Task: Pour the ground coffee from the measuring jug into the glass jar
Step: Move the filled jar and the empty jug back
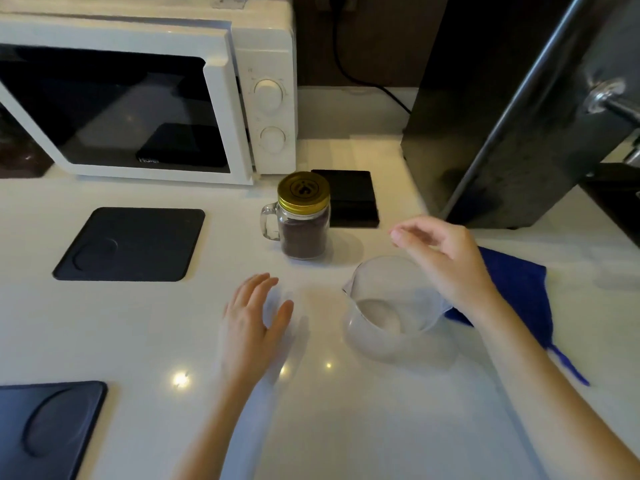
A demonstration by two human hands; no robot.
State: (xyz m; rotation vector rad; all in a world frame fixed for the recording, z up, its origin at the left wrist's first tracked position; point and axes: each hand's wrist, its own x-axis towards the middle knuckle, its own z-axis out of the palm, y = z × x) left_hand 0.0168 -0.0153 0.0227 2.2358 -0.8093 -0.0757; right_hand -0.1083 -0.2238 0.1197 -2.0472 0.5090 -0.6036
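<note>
The glass jar (303, 225), a mug-style jar with a handle on its left and a gold lid on top, stands upright on the white counter with dark ground coffee inside. The clear plastic measuring jug (393, 308) stands upright to its lower right, spout pointing left, with no coffee visible in it. My right hand (446, 256) hovers above the jug's far rim, fingers loosely curled, holding nothing. My left hand (254, 318) is spread flat just above the counter, left of the jug and below the jar.
A white microwave (145, 95) stands at the back left. A black scale (349, 199) sits behind the jar. Dark mats (131, 244) (45, 431) lie on the left. A blue cloth (516, 289) lies under my right wrist. A dark machine (512, 116) rises at the right.
</note>
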